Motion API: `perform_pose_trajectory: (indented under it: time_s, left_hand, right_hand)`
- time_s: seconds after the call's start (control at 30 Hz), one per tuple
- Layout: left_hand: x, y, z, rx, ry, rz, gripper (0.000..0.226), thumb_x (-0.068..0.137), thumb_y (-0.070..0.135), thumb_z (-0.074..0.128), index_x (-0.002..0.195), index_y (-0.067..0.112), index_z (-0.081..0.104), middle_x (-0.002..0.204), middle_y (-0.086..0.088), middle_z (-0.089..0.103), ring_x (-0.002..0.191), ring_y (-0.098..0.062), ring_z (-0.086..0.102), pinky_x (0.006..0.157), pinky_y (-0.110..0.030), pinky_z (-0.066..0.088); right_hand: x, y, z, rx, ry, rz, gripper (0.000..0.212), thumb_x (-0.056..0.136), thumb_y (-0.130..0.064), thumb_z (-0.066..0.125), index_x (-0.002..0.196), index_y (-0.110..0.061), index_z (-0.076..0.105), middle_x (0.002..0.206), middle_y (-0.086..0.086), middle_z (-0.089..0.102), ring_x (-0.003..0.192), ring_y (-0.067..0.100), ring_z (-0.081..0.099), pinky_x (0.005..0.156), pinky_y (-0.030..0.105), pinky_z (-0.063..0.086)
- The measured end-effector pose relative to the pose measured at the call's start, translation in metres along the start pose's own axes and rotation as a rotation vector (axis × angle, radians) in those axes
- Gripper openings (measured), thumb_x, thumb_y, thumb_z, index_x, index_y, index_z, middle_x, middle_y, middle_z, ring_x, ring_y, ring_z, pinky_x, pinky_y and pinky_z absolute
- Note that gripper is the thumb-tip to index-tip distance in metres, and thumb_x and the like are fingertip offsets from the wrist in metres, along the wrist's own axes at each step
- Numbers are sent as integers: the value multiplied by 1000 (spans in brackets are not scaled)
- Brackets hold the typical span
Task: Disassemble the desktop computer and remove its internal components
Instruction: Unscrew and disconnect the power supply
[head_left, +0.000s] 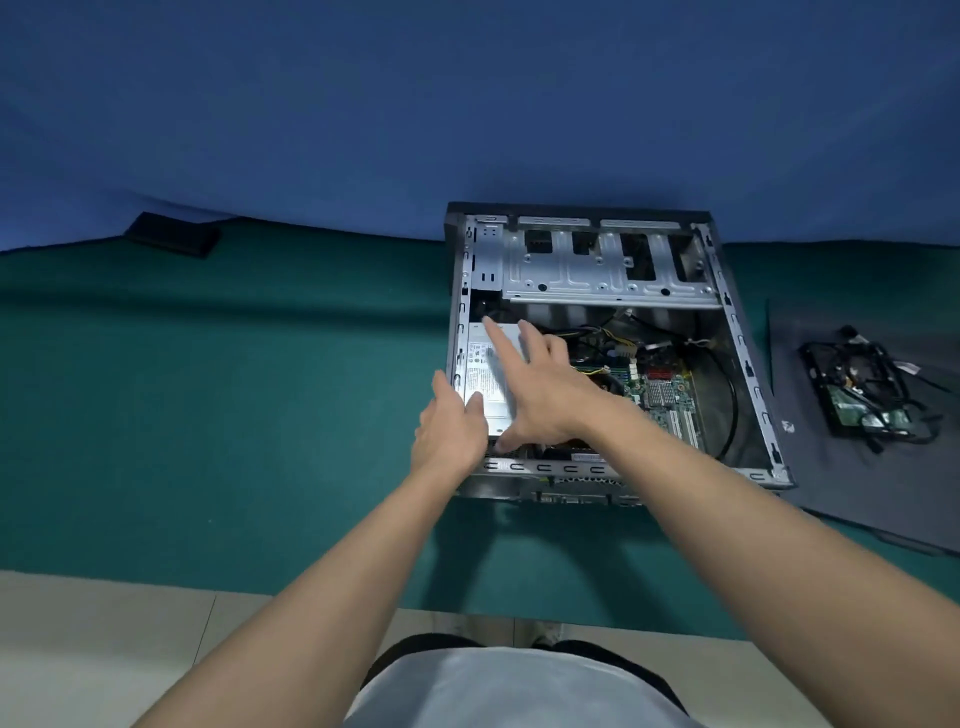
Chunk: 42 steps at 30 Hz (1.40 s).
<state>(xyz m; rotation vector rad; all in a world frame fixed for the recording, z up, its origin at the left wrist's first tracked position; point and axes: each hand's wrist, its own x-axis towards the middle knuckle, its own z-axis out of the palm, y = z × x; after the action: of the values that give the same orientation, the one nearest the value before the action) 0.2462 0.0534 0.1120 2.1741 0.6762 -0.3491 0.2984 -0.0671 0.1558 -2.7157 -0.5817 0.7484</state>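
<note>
Forward, right hand (540, 397) spread over power supply (479, 371), left hand (449, 431) flat (fingers straight) alongside.

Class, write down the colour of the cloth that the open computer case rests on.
Dark teal green; the cloth shows best in the head view.

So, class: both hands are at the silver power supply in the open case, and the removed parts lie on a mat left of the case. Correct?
Not quite. The head view shows the removed parts on the mat right of the case, not left. The left hand and right hand are at the power supply.
</note>
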Motion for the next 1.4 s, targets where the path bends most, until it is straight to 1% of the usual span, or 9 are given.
perform_pose_trajectory:
  time_s: [0.2, 0.33, 0.43, 0.6, 0.73, 0.87, 1.07, 1.3, 1.4]
  left_hand:
    - [-2, -1, 10, 98, 199, -16, 56, 97, 51, 38, 147, 32, 22, 135, -9, 56, 119, -35, 53, 94, -46, 37]
    - [1, -1, 11, 128, 221, -19, 56, 95, 61, 36, 143, 34, 23, 128, -9, 61, 112, -36, 57, 84, -45, 37]
    - [3, 0, 12, 169, 222, -19, 57, 93, 67, 29, 137, 31, 27, 119, -14, 63, 106, -38, 57, 77, -41, 31]
    - [3, -1, 12, 219, 256, 7, 57, 93, 68, 26, 133, 28, 28, 113, -15, 65, 101, -39, 58, 74, -41, 31]
    - [4, -2, 12, 229, 269, -8, 53, 90, 68, 26, 128, 30, 28, 105, -13, 66, 94, -36, 60, 71, -40, 34]
    - [4, -1, 12, 186, 252, -31, 60, 86, 72, 31, 132, 34, 26, 109, -12, 66, 97, -36, 60, 73, -40, 34]
    - [4, 4, 12, 209, 184, -51, 90, 66, 91, 33, 136, 36, 22, 119, -9, 64, 105, -36, 60, 76, -42, 34]
    - [2, 3, 12, 234, 215, -27, 76, 80, 83, 25, 135, 32, 24, 116, -14, 64, 103, -38, 59, 82, -46, 39]
    - [2, 6, 12, 291, 229, -31, 85, 71, 92, 23, 128, 29, 27, 107, -12, 66, 95, -36, 61, 72, -42, 36]
  right_hand:
    - [29, 7, 13, -148, -99, -60, 138, 59, -33, 81, 136, -49, -33, 149, 7, -40, 133, 40, -37, 104, 58, 37]
    - [43, 10, 7, -195, -108, -72, 139, 50, -42, 83, 134, -56, -26, 153, 5, -31, 134, 45, -35, 105, 58, 30]
    - [47, 11, 2, -228, -67, -86, 137, 48, -46, 84, 138, -55, -19, 155, 8, -22, 138, 45, -26, 111, 56, 20]
    - [51, 9, -8, -252, -95, -158, 145, 49, -50, 83, 136, -48, -33, 153, 22, -27, 138, 36, -32, 114, 52, -4]
    - [59, -2, -11, -237, -134, -193, 145, 50, -44, 83, 132, -50, -36, 154, 22, -23, 140, 40, -25, 108, 66, 9]
    - [53, 6, -9, -235, -68, -226, 145, 47, -44, 81, 135, -48, -33, 154, 21, -8, 141, 41, -10, 100, 58, 33]
    - [37, 33, -10, -167, -18, -232, 146, 48, -44, 85, 138, -47, -29, 155, 12, -14, 142, 37, -13, 98, 58, 38]
    - [29, 57, -22, 9, -153, -193, 126, 49, -60, 80, 145, -44, 0, 155, 0, -15, 142, 27, -17, 106, 59, 26]
    - [33, 56, -27, 346, -127, -72, 80, 68, -62, 66, 136, -42, 30, 153, -1, 6, 142, 26, -4, 110, 56, 19]
